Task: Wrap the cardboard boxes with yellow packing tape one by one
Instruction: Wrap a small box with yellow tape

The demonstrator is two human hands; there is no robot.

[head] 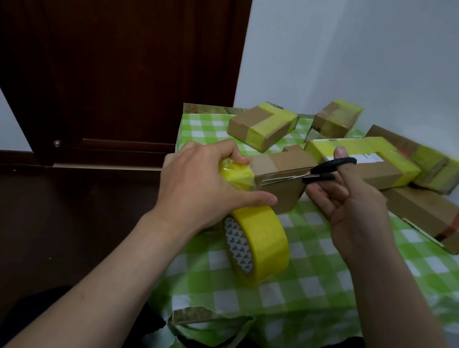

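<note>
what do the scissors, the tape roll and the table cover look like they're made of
Scissors: matte black handles, likely plastic, with thin grey blades that glint like metal.
Tape roll: glossy yellow film, probably plastic, on a printed, cardboard-looking core.
Table cover: green-checked sheet, torn at the near edge; plastic or paper, unclear.
</note>
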